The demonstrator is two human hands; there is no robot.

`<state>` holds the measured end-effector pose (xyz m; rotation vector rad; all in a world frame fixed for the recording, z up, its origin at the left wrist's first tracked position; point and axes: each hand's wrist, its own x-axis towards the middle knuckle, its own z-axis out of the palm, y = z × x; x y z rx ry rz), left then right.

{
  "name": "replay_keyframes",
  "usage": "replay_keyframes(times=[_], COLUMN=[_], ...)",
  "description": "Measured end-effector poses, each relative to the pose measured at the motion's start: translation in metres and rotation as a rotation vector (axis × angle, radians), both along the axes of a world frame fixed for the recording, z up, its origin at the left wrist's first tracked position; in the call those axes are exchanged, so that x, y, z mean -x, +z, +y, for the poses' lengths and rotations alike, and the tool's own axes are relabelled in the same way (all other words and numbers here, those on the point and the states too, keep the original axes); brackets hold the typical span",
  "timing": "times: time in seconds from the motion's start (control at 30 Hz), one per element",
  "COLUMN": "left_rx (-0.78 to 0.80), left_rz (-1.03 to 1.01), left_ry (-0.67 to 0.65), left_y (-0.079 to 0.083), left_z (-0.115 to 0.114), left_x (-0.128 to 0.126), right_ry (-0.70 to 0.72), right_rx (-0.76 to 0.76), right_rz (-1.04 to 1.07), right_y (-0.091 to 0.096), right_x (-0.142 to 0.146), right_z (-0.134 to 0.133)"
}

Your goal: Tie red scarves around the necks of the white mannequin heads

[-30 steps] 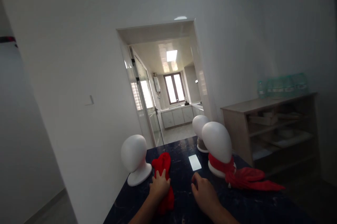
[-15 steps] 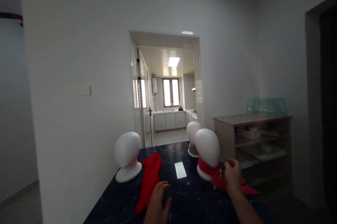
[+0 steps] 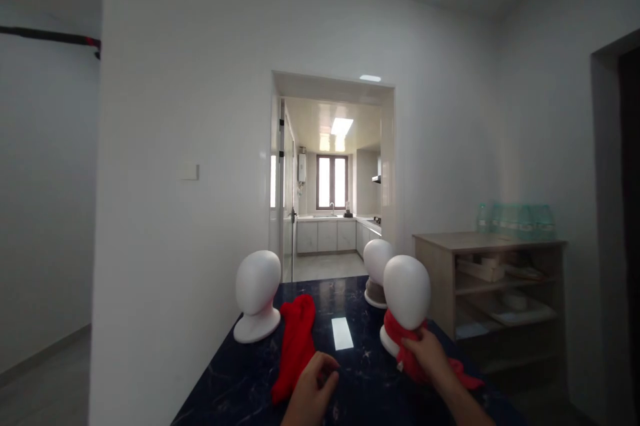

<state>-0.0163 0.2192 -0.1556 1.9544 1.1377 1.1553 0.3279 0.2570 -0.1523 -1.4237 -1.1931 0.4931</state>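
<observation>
A red scarf [image 3: 411, 367] is wrapped round the neck of the white mannequin head [image 3: 407, 291] on the right, its ends trailing across the tabletop. My right hand [image 3: 429, 354] is at the front of that neck, fingers closed on the scarf just below the head. Hovering over the near middle of the table, my left hand [image 3: 315, 383] has loosely curled fingers, the thumb apart, and nothing in it. Beside it a second red scarf [image 3: 296, 346] lies bunched lengthwise. Another white mannequin head [image 3: 257, 286], bare-necked, stands at the table's left edge.
A third mannequin head [image 3: 377, 262] with a grey-brown band [image 3: 375, 293] round its neck stands behind the right one. The dark blue marbled table [image 3: 350, 379] reflects a light patch. Right of it, a wooden shelf unit [image 3: 435, 259] carries bottles [image 3: 520, 221]. A doorway opens onto a kitchen.
My right hand has moved left and down from beside the head onto the scarf at its neck. My left hand's fingers have curled more. The whole view has shifted slightly.
</observation>
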Motion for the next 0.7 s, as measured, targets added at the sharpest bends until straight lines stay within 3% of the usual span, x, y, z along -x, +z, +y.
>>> replay_keyframes(times=[0.27,0.4,0.53,0.7], left_rx=[-0.070,0.127,0.294,0.318], left_rz=[-0.040,-0.112,-0.261,-0.227], left_ry=[-0.365,-0.203,-0.094,0.104], left_y=[-0.002,-0.002,-0.002,-0.003], left_z=[-0.010,-0.014,-0.023,-0.031], left_x=[-0.022,-0.044,-0.064,-0.081], right_ry=[0.229,0.349,0.463,0.410], right_rx=[0.001,0.072,0.177,0.216], right_rz=[0.401,0.606,0.796,0.812], right_y=[-0.008,-0.013,-0.020,-0.029], right_x=[0.106,0.138,0.147,0.143], right_z=[-0.050,-0.070,-0.081,-0.079])
